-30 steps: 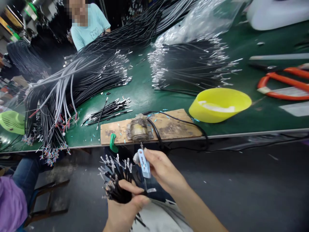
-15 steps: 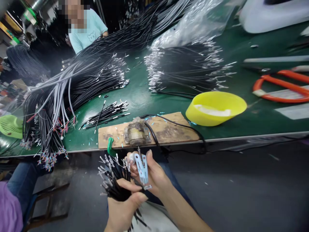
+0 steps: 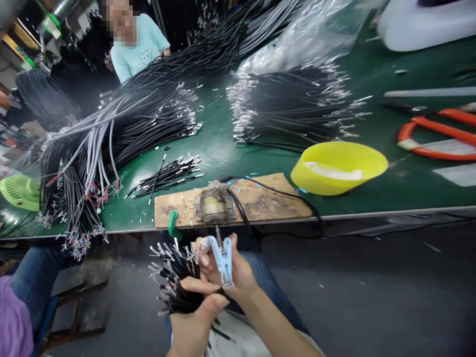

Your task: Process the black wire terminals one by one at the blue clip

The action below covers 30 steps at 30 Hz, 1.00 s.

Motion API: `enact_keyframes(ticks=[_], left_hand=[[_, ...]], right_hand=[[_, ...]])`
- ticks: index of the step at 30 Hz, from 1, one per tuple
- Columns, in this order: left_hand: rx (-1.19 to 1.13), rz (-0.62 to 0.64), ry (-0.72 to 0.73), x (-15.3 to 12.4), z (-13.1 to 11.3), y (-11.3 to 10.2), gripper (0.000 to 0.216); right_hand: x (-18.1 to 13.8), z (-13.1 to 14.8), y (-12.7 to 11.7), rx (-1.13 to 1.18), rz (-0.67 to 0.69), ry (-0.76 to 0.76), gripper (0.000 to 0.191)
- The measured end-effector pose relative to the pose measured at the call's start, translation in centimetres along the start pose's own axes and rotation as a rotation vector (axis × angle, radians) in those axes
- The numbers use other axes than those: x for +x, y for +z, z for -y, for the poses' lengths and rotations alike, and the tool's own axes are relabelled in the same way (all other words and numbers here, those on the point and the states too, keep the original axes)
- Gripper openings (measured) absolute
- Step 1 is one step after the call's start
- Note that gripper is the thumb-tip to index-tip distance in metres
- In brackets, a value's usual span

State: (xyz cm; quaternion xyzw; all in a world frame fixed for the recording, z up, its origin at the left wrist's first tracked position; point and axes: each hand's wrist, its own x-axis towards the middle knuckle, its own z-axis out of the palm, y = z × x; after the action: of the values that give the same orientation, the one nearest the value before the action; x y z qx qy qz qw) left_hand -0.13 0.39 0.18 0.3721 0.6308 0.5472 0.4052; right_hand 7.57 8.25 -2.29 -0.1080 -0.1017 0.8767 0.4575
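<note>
My left hand point(image 3: 197, 317) is closed round a bundle of black cables point(image 3: 178, 282) with bare, silvery wire ends fanning out to the left. Its thumb and index finger pinch one cable close to the lower end of a light-blue clothespin point(image 3: 224, 263). Around that clothespin my right hand point(image 3: 241, 277) is closed, the thumb by one handle and a finger with a white wrapping by the other. A clear piece sits at the clothespin's lower tip. Just above, a thin metal shaft point(image 3: 218, 232) points down from a small motor point(image 3: 214, 206) towards the handles.
The motor sits on a wooden board point(image 3: 271, 198), held by a green clamp point(image 3: 173, 225) at the table edge. Short black cables point(image 3: 167, 176), larger cable piles point(image 3: 290, 104), a yellow container point(image 3: 338, 168) and orange-handled scissors point(image 3: 439, 131) lie beyond. A person point(image 3: 139, 49) sits across.
The clothespin's handles have spread wider apart. Both hands stay close together in nearly the same place, and the whole view has shifted slightly.
</note>
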Motion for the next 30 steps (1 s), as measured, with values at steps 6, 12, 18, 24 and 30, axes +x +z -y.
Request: enact_keyframes(ticks=[6,12,18,24,30], left_hand=[[0.030,0.056,-0.026,0.5,0.2,-0.1,0.025],[0.008,0.100,0.003,0.6,-0.1,0.3,0.023],[0.001,0.116,0.015,0.7,-0.3,0.3,0.023],[0.046,0.122,0.010,0.7,-0.6,0.0,0.019],[0.092,0.137,-0.042,-0.1,-0.5,-0.2,0.020]], right_hand=[[-0.1,0.8,1.9,-0.133,-0.141,-0.198,0.047],[-0.1,0.8,1.5,-0.177,-0.200,-0.244,0.047],[-0.3,0.6,1.2,-0.137,-0.167,-0.167,0.047],[-0.9,0.6,-0.4,-0.189,-0.232,-0.086,0.048],[-2.6,0.6,-2.6,-0.223,-0.360,-0.177,0.038]])
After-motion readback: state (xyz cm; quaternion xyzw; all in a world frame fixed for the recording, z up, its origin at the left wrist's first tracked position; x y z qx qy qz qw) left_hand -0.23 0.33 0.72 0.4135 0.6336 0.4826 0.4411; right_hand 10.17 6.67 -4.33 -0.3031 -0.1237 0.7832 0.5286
